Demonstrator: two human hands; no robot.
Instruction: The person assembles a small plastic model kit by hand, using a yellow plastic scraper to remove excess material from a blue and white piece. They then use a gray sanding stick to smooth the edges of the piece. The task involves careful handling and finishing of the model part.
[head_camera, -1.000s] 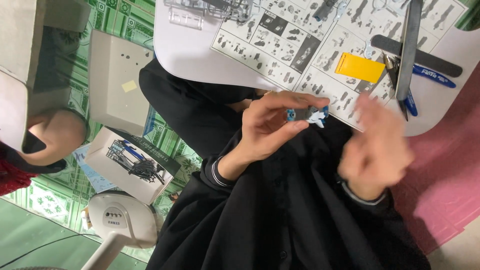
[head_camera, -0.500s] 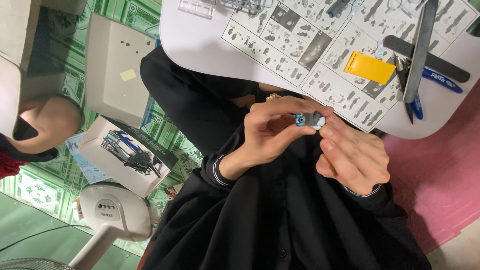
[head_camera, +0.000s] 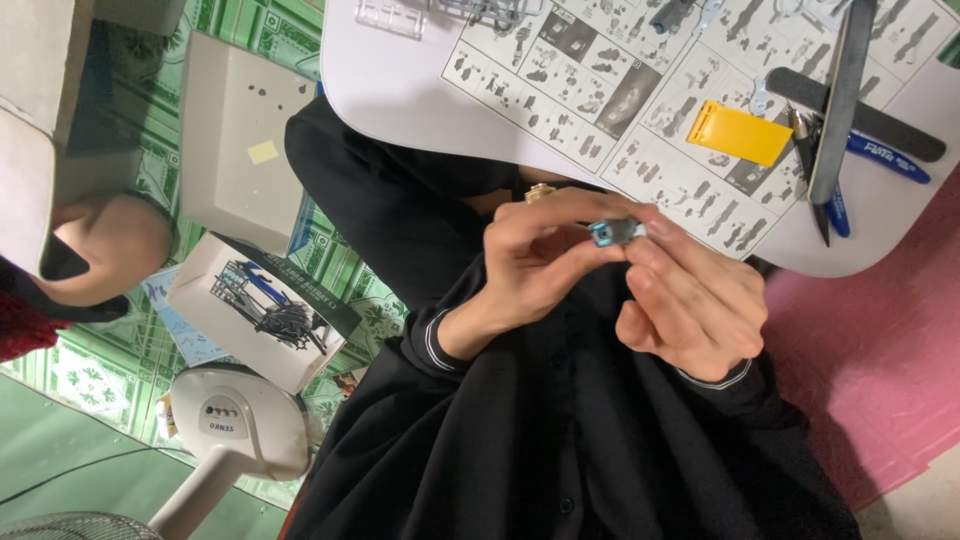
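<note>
Floor: green patterned mat (head_camera: 340, 270) with pale floral medallions across the left side; pink covering (head_camera: 880, 370) on the right, meeting a strip of bare pale floor (head_camera: 925, 500) at the lower right corner. Furniture: white table (head_camera: 400, 90) with a rounded edge, entering from the top. On the floor: white electric fan base (head_camera: 235, 420) with its stem running to the lower left; open white cardboard box (head_camera: 255, 305); larger flat grey-white box lid (head_camera: 235, 140) above it. Light: even, soft, indoor; no window or wall in view.
</note>
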